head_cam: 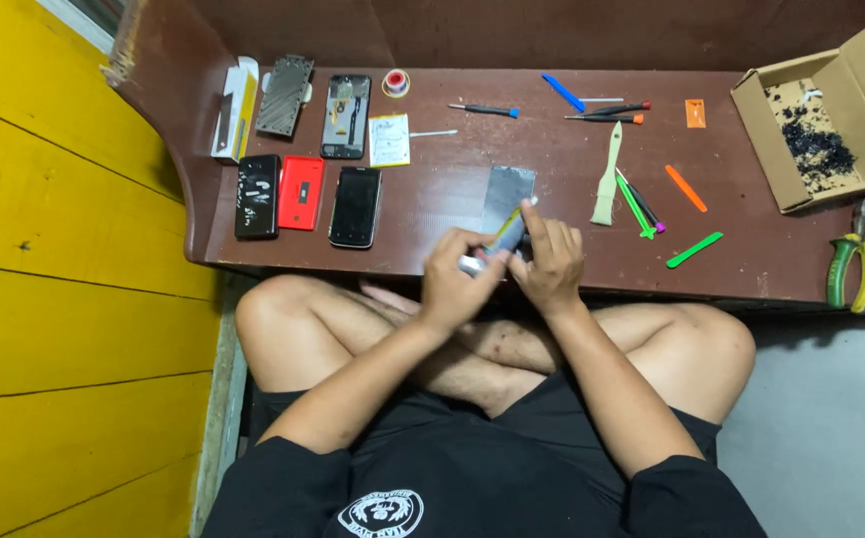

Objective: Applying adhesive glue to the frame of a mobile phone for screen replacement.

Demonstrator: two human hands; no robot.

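Sitting cross-legged, both hands meet right at the near edge of the low brown wooden table (572, 214). The left hand (457, 284) is clamped on a small silver-grey phone part (497, 249), steadying it while the right hand (550, 267) pinches its top end (looks like prying, hard to tell). Just beyond lies a flat grey metal plate (507, 191). Farther back, a black smartphone (356, 206) and a red phone cover (301, 192) sit lined up.

hands (502, 269) mostly cover the small grey part, can't tell what it is | cardboard box (856, 110) cut off at right edge | black bits inside too tiny to make out
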